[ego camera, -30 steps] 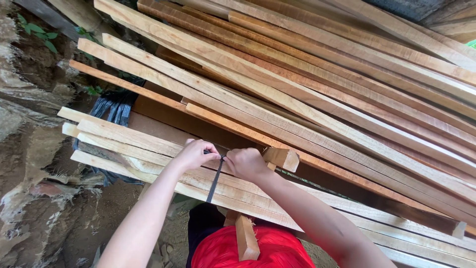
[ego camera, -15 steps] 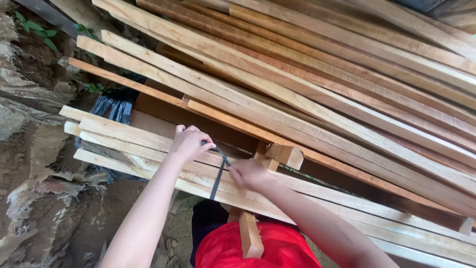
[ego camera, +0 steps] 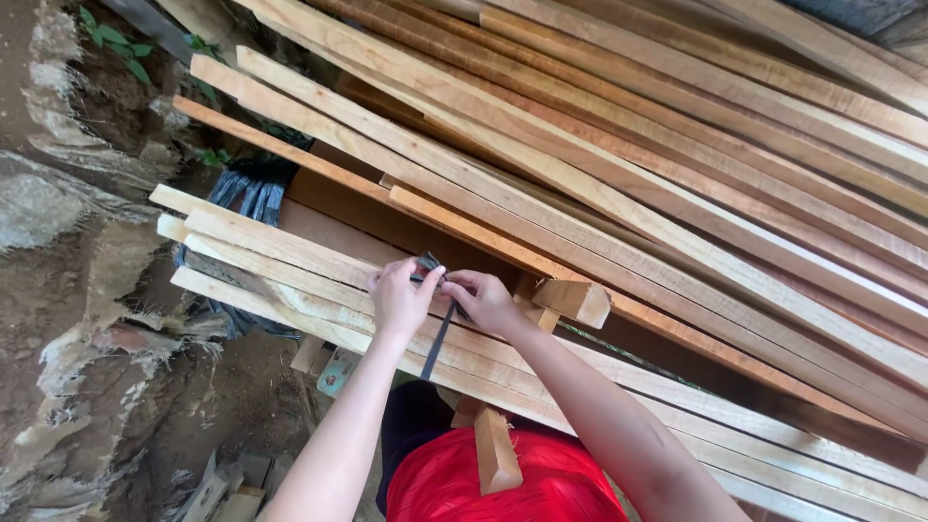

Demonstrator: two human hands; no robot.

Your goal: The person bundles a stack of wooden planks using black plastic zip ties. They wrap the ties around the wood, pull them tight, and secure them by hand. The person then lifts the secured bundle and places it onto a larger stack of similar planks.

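A bundle of long pale wooden slats (ego camera: 280, 256) lies across in front of me. A dark flat strap (ego camera: 438, 338) runs over the bundle. My left hand (ego camera: 399, 296) pinches the strap's upper end on top of the slats. My right hand (ego camera: 486, 300) grips the same strap right beside it, fingers curled. A short wooden block (ego camera: 572, 301) sits just right of my right hand. Another short wood piece (ego camera: 495, 450) stands below the bundle, above my red clothing (ego camera: 503, 483).
A large stack of long planks (ego camera: 677, 145) slopes across the upper right. Bare earth and rock (ego camera: 87, 290) lie at the left, with a dark plastic sheet (ego camera: 246, 193) under the slat ends. Small wood offcuts (ego camera: 227, 488) litter the ground at lower left.
Both hands have come together at the strap's top end on the slats; half a second ago the right hand sat lower along the strap. The view has shifted slightly.
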